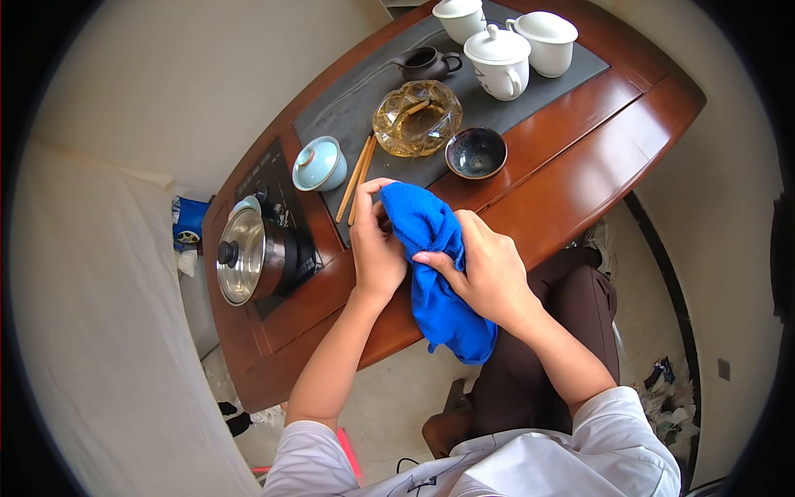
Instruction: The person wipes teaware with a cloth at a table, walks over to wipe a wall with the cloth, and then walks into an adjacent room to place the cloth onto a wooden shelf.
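Note:
A bunched blue cloth (pixel 439 273) is held between both hands above the near edge of the wooden table (pixel 571 182). My left hand (pixel 379 248) is curled round the cloth's left side, with its upper fingers at the top. From the right, my right hand (pixel 489 265) grips the cloth's middle, thumb pressed across it. The lower end hangs past the table edge. Whether something is inside the cloth is hidden. Just beyond the hands lie wooden chopsticks (pixel 358 178) and a dark bowl (pixel 476 153).
A glass ashtray (pixel 396 124), a dark teapot (pixel 424 63), white lidded cups (pixel 498 70) and a pale blue lidded bowl (pixel 320 164) stand on the table. At the left is a glass-lidded pot (pixel 244 255) on a black cooktop (pixel 273 178).

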`<state>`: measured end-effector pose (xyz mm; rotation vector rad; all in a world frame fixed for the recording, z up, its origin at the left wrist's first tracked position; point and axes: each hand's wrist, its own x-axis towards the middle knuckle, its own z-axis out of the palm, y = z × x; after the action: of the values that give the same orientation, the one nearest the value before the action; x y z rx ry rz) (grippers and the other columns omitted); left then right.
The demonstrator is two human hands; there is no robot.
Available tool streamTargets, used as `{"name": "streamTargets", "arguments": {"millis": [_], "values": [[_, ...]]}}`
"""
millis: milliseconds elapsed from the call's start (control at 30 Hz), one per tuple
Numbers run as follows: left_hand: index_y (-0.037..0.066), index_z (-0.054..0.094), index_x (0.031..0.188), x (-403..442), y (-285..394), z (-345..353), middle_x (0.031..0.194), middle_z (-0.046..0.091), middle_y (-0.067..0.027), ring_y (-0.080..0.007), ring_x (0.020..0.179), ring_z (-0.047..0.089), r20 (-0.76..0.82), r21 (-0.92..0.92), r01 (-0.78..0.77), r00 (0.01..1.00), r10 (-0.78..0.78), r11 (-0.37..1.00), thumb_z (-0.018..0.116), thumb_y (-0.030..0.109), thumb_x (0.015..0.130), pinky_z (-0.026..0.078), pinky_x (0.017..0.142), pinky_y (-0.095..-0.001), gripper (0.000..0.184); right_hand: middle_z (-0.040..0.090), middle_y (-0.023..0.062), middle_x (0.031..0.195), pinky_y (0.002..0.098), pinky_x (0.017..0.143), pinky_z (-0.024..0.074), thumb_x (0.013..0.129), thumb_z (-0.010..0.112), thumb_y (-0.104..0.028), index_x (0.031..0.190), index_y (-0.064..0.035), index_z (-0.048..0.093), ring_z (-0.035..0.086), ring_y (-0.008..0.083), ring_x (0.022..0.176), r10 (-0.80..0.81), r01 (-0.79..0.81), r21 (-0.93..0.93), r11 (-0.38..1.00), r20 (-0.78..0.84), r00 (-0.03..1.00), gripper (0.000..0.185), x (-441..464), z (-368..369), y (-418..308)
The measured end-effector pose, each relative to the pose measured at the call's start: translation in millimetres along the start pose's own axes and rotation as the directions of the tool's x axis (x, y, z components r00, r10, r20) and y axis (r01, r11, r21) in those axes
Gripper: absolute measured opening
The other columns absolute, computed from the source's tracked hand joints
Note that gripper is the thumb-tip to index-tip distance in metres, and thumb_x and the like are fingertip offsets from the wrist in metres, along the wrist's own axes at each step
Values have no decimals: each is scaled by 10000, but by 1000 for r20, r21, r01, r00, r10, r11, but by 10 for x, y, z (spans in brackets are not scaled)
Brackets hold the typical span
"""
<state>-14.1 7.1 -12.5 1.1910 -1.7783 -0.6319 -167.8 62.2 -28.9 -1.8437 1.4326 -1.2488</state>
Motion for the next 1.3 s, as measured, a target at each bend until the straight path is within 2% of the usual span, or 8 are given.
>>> {"name": "streamTargets", "arguments": {"millis": [567,667,767,833,933,1233,1267,1300], "values": [[41,532,1205,157,19,-141,1133,588,-58,-149,1054,575,293,-145,69,956,-24,987,778,19,721,446,944,-277,544,589,161,716,371,574,482,917,648,-141,865,-5,558,613,329,628,222,-145,386,911,-161,962,171,102,-126,-40],[44,502,1256,51,-134,-127,1191,562,-52,-141,1113,542,229,-406,305,947,-227,861,796,50,727,428,990,-289,606,591,175,716,362,580,478,913,634,-102,897,-3,554,610,326,623,271,-121,471,874,-266,925,128,129,-97,-24],[48,482,1286,35,-76,-49,1220,547,-51,-136,1142,522,170,-553,277,961,-219,786,794,116,758,420,1008,-303,617,606,194,743,375,592,485,913,633,-124,945,-7,548,625,354,650,294,-160,502,850,-200,935,148,123,-123,-45],[43,510,1257,22,-62,-3,1202,558,-54,-139,1130,530,104,-532,217,976,-192,818,780,126,766,420,998,-296,567,648,199,800,416,610,507,901,621,-185,1070,-18,520,646,394,717,153,-115,399,910,-63,986,258,106,-114,-41],[31,593,1077,47,-73,-38,1045,620,-61,-146,984,590,-32,-151,-32,999,28,988,740,95,754,457,885,-267,361,663,197,818,445,633,526,880,585,-245,1190,-24,486,658,375,723,38,-57,199,978,96,995,393,110,-169,-101],[20,595,1010,53,-64,38,972,633,-80,-157,878,616,-166,-121,-180,973,159,976,639,129,852,493,791,-284,197,686,199,839,393,768,532,754,742,-551,1140,17,587,700,338,802,143,-240,318,917,301,943,704,241,-205,-52],[12,597,1027,33,-19,31,985,643,-87,-163,882,627,-156,-78,-184,973,170,980,624,160,876,501,795,-288,213,682,253,851,433,795,530,745,639,-704,1094,41,613,684,404,842,150,-273,336,902,349,925,824,255,-230,-52],[7,602,1025,24,-27,54,1003,657,-100,-172,889,643,-197,-157,-196,967,164,968,617,126,880,511,793,-287,188,690,243,882,423,815,526,724,658,-706,1106,42,617,689,384,871,132,-279,413,867,349,928,840,271,-209,-42]]}}
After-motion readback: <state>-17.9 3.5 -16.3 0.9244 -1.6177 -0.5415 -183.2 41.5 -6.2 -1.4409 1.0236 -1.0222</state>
